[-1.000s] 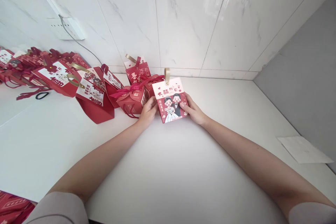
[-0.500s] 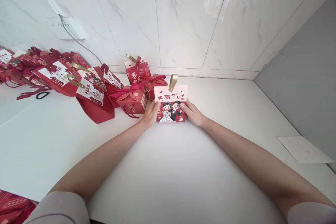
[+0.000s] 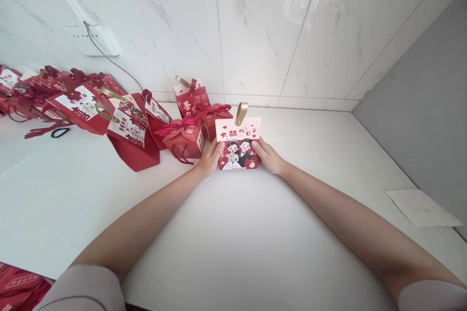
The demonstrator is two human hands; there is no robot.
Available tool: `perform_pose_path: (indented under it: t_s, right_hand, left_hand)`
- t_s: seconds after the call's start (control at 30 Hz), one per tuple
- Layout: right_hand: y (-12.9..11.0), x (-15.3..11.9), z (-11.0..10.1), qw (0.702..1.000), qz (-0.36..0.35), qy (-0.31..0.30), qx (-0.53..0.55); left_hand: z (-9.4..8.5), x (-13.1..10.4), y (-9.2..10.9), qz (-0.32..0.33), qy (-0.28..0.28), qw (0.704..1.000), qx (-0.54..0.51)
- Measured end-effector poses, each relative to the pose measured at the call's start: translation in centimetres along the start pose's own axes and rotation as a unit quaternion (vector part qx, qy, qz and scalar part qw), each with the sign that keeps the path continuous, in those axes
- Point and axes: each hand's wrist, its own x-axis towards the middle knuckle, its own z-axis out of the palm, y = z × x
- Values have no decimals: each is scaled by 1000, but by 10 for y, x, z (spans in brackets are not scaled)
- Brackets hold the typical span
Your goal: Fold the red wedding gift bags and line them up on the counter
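Observation:
A red and pink gift box (image 3: 238, 148) with a cartoon bride and groom on its front stands upright between my hands. A gold strap handle (image 3: 241, 113) is fixed at its top by a stud. My left hand (image 3: 211, 158) grips its left side, thumb near the front edge. On the right side my right hand (image 3: 268, 156) holds it the same way, thumb on the front. The fingers behind the box are hidden. Just left of my left hand sits a red box with a ribbon bow (image 3: 184, 140), and another ribboned box (image 3: 215, 119) is behind it.
Several red gift boxes (image 3: 133, 148) stand at the left, with more piled along the wall. A red box with a gold strap (image 3: 192, 102) is at the back. A cable (image 3: 109, 60) hangs from the wall socket (image 3: 95, 40). White paper (image 3: 423, 207) lies at the right edge.
Almost nothing differs. The box's top and strap sit very slightly higher in the picture, and both hands keep their hold on its sides.

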Motion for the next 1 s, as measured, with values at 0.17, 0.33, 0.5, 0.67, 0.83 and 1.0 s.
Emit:
perform_pose_path:
  t_s: [0.17, 0.33, 0.5, 0.67, 0.83, 1.0]
  right_hand:
    - [-1, 0, 0, 1000, 0, 2, -18]
    - [-1, -1, -1, 1000, 3, 0, -24]
    - [-1, -1, -1, 1000, 9, -1, -17]
    - [-3, -1, -1, 1000, 17, 1, -18]
    - [-3, -1, -1, 1000, 19, -12, 4]
    - [-3, -1, 1, 999, 30, -4, 19]
  left_hand:
    - [0, -1, -3, -7, 1, 1000, -14]
    - [-1, 0, -7, -31, -18, 999, -22]
    - [-1, 0, -5, -44, -17, 999, -11]
    - [3, -2, 8, -61, -13, 997, -48]
    - [6, -1, 14, -81, 20, 992, -89]
    - [4, 0, 12, -42, 22, 998, -29]
